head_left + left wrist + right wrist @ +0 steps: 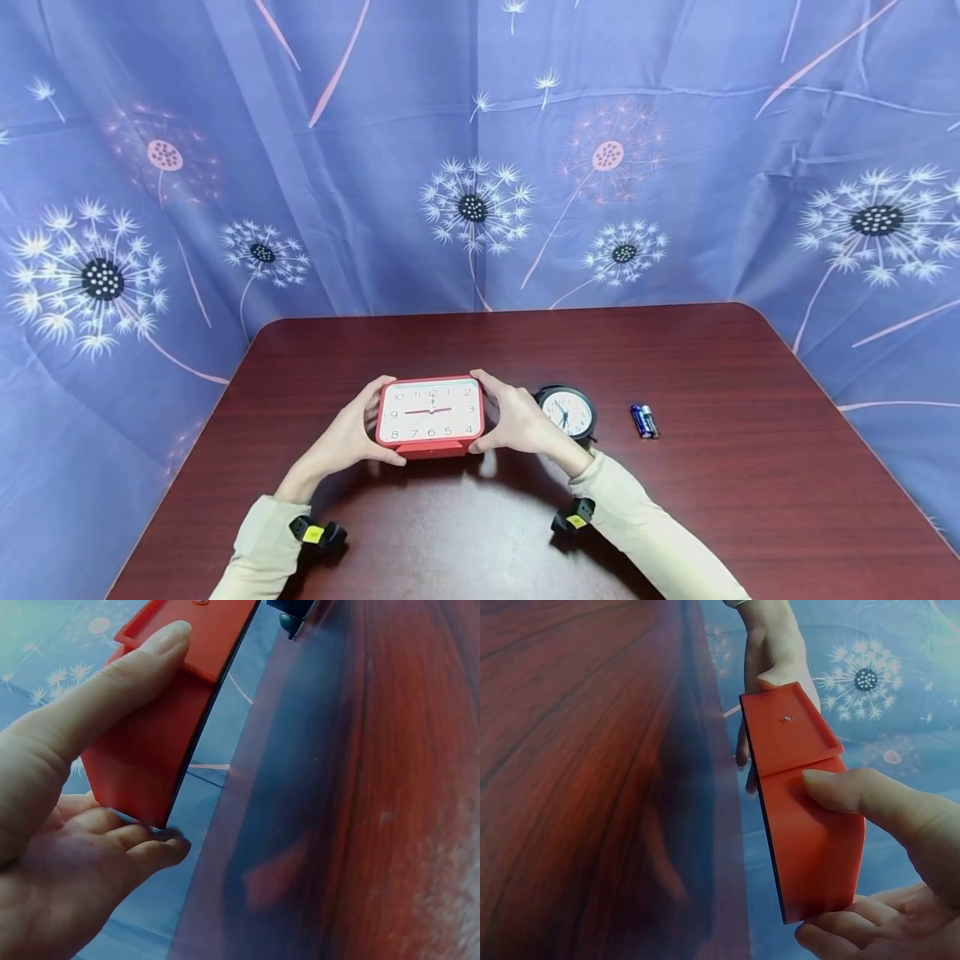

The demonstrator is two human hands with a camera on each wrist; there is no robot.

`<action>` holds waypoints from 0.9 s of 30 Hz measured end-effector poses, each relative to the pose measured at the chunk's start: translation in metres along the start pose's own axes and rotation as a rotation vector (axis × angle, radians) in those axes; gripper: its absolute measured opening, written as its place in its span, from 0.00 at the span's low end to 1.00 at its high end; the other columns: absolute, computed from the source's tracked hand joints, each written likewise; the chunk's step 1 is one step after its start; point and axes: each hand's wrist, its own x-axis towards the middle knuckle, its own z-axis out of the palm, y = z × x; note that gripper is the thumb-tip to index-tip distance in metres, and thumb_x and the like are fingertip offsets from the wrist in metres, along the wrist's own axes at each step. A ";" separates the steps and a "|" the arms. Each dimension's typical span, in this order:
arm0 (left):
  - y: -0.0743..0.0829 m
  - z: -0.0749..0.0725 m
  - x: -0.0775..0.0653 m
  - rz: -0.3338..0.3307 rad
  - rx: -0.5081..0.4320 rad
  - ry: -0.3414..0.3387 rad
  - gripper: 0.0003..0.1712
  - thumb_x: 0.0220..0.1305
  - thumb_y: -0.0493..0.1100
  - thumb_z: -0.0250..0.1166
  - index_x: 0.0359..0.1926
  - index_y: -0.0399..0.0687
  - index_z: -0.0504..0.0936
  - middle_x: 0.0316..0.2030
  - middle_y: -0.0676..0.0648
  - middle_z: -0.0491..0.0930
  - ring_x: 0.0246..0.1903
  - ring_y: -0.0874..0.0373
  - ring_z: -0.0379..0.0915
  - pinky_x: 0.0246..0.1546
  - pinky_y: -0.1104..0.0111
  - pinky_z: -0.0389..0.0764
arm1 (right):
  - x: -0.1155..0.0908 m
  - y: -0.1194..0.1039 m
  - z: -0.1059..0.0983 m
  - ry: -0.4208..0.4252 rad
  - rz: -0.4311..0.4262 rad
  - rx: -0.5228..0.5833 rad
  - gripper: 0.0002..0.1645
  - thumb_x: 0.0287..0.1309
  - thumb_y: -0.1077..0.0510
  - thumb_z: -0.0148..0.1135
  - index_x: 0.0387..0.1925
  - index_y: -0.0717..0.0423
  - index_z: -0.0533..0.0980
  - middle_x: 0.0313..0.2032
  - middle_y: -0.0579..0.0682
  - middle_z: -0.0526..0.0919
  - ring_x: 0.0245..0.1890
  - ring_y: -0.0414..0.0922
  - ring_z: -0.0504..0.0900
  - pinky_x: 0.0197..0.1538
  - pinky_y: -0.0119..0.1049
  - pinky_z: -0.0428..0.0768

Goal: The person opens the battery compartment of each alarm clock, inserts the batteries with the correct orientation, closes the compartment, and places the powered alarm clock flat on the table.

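Observation:
A red rectangular alarm clock [431, 410] with a white numbered face is held between both hands, its face turned up toward the head camera. My left hand [347, 427] grips its left end, thumb along the lower side and fingers around the far corner. At the opposite end my right hand [517, 417] grips it the same way. Both wrist views show the clock's red underside [810, 832], with the right thumb pressed flat on it. In the left wrist view the left thumb [142, 664] lies across the red casing [150, 742], above the tabletop.
A round black alarm clock [567, 412] stands just behind my right wrist, partly covered by it. Two batteries [644, 422] lie side by side farther right on the dark red wooden table [750, 500]. A blue dandelion-print curtain [375, 208] surrounds the table's back and sides.

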 end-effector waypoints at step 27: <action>0.003 -0.007 -0.004 0.008 0.136 0.005 0.62 0.30 0.49 0.85 0.68 0.51 0.60 0.60 0.44 0.73 0.57 0.46 0.74 0.54 0.69 0.75 | -0.007 -0.010 -0.009 -0.056 0.029 0.126 0.63 0.28 0.56 0.83 0.69 0.61 0.59 0.64 0.58 0.72 0.65 0.51 0.71 0.66 0.49 0.68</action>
